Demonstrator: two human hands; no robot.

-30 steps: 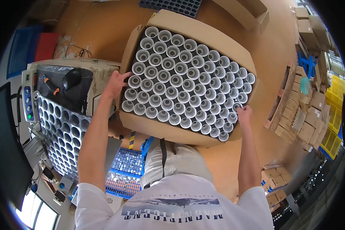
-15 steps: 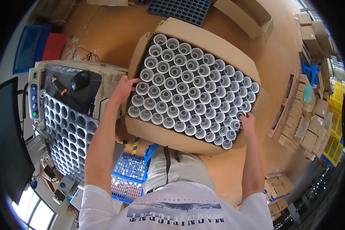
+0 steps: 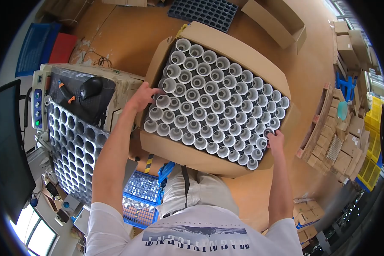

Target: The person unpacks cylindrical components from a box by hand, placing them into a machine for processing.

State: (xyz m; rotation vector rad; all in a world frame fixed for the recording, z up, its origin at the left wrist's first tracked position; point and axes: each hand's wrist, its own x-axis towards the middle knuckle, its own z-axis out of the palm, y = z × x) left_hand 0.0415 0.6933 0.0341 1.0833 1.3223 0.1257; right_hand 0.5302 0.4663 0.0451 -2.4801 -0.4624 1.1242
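Note:
An open cardboard box [image 3: 192, 157] in front of me holds a dark tray [image 3: 157, 135] packed with rows of white cup-shaped parts [image 3: 205, 100], open ends up. At the box's left side, my left hand [image 3: 144, 97] reaches over the wall, its fingers closed on the tray's edge beside the cups and partly hidden. Opposite it, my right hand [image 3: 277, 141] grips the tray's right edge, with the thumb at a cup near the lower right corner. Its other fingers are hidden below the edge.
On the left stand a machine with buttons [image 3: 37, 106], a tray with round holes [image 3: 74, 149] and a black mouse [image 3: 91, 88]. Blue crates [image 3: 143, 185] sit below. Another black tray [image 3: 202, 13] and an open carton [image 3: 274, 21] lie beyond the box. A pallet of cartons [image 3: 328, 132] is right.
The cups lean a little differently and sit slightly shifted in the box, most visibly on the left. My left fingers reach further in among the cups; my right hand keeps its place. The view has shifted slightly.

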